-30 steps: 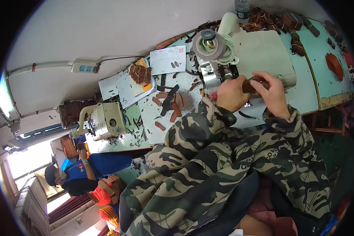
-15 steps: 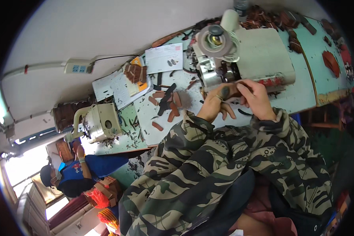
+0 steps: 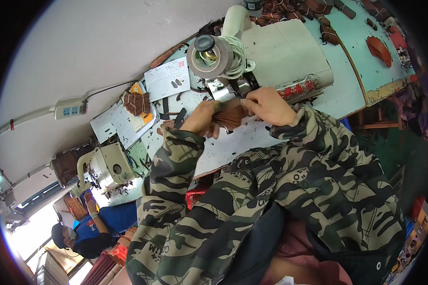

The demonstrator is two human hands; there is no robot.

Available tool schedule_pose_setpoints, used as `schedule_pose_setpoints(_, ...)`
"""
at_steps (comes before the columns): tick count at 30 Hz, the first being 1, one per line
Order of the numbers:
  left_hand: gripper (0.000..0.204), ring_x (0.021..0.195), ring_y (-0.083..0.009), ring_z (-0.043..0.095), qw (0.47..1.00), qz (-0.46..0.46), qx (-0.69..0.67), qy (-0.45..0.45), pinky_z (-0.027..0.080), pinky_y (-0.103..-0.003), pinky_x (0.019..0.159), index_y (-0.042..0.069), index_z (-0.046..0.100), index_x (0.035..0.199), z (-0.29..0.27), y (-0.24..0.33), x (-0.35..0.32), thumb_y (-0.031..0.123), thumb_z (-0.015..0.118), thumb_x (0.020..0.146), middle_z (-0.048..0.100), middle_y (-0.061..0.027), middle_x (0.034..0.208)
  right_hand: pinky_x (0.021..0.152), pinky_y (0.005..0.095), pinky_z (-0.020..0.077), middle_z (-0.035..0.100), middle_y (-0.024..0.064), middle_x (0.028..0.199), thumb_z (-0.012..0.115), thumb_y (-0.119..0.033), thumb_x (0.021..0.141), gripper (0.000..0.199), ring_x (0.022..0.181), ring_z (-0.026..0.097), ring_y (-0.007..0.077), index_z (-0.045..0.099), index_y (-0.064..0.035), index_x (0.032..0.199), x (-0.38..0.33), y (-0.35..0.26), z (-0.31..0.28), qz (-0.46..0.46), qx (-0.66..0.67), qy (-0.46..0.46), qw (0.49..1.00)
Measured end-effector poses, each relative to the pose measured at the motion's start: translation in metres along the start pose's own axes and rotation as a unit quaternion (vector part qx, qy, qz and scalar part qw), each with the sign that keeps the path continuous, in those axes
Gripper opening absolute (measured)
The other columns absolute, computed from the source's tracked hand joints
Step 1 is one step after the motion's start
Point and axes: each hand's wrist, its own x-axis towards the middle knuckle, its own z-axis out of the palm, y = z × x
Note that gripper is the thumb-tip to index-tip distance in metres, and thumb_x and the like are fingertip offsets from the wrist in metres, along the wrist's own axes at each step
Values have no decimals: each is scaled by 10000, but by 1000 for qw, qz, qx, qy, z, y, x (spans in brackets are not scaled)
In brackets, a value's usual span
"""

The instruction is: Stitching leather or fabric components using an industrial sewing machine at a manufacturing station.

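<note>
A fanned stack of brown leather strips (image 3: 231,118) is held between my hands, just in front of the metal head of a beige machine (image 3: 287,52). The left end is gripped by my left hand (image 3: 200,118), its thumb on top and fingers curled beneath. My right hand (image 3: 267,105) is closed at the right end, its fingertips pinching the strips near the machine's edge. A dark patch shows on or beside the left thumb, slightly blurred. Partly behind my left hand lie loose black and brown leather pieces (image 3: 179,118).
A round grey wheel-like part (image 3: 209,57) with coiled white cord stands on the machine. Left are a printed sheet (image 3: 167,78), a tied brown bundle (image 3: 137,103) and a second beige machine (image 3: 108,166). More tied bundles (image 3: 329,34) lie back right. A person in blue (image 3: 92,228) sits far left.
The view has shifted, and the machine now appears further left. My hands have moved apart, and the brown strips between them now show spread out.
</note>
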Motion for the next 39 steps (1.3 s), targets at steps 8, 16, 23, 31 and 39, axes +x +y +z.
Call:
schedule_pose_setpoints(8, 319, 308, -97, 361, 999, -47, 21, 0, 242, -244, 295, 23, 614, 932, -2, 27, 25, 277, 420, 932, 642, -120, 669, 632, 395, 485, 626, 189, 720, 646, -142, 764, 162, 671, 604, 369, 645, 7, 827, 16, 11, -20, -100, -117, 93, 984)
schedule_pose_setpoints(16, 414, 377, -109, 512, 892, 106, 378, -223, 431, -226, 418, 19, 598, 1025, 38, -39, 25, 340, 341, 981, 604, -49, 665, 675, 389, 475, 624, 122, 792, 649, -141, 770, 137, 764, 601, 320, 635, -50, 872, 13, 33, -60, -227, -239, 346, 878)
schedule_pose_setpoints(23, 349, 361, -172, 531, 994, 37, -7, -103, 347, -228, 300, -5, 561, 995, 37, -11, 1, 306, 403, 982, 639, -158, 724, 563, 335, 476, 632, 121, 735, 682, -180, 799, 165, 631, 625, 235, 661, -20, 832, -28, 37, 2, -56, 56, 58, 995)
schedule_pose_setpoints(31, 346, 372, -163, 514, 996, -17, 72, 55, 350, -239, 301, 4, 568, 1039, 0, 13, 11, 288, 384, 967, 650, -147, 727, 567, 320, 477, 624, 155, 672, 635, -177, 816, 211, 590, 629, 230, 645, 31, 852, 0, 15, -12, -73, 1, 72, 995)
schedule_pose_setpoints(39, 292, 394, -129, 512, 1000, -18, 18, -9, 362, -212, 333, 34, 589, 1038, -5, 26, 12, 239, 397, 959, 656, -113, 744, 601, 373, 459, 604, 182, 713, 628, -88, 764, 142, 641, 606, 317, 623, 22, 853, 29, 20, -4, -199, -195, 115, 953)
